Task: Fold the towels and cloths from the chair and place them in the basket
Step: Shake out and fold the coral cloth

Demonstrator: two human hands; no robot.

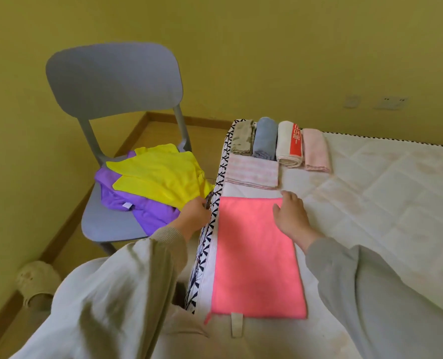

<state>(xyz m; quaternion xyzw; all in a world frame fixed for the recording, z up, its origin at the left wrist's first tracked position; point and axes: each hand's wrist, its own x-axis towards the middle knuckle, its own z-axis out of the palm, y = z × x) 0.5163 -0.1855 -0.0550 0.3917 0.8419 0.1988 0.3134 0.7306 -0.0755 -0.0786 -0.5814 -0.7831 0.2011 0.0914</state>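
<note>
A pink cloth (254,255) lies flat, folded into a long rectangle, along the left edge of the white mattress (370,193). My right hand (291,216) rests on its far right corner with straight fingers. A yellow cloth (158,172) lies over a purple cloth (137,208) on the seat of the grey chair (111,81). My left hand (194,211) is at the near right corner of the yellow cloth, beside the mattress edge; its fingertips are hidden. Several folded towels sit at the mattress's far corner: beige (242,137), blue (265,138), white-and-red (290,143), pale pink (316,150), and striped (252,173).
The chair stands on a wooden floor (67,242) close to the mattress's patterned side (220,177), with yellow walls behind. A slipper (37,281) lies on the floor at the lower left. My legs in light trousers fill the bottom of the view.
</note>
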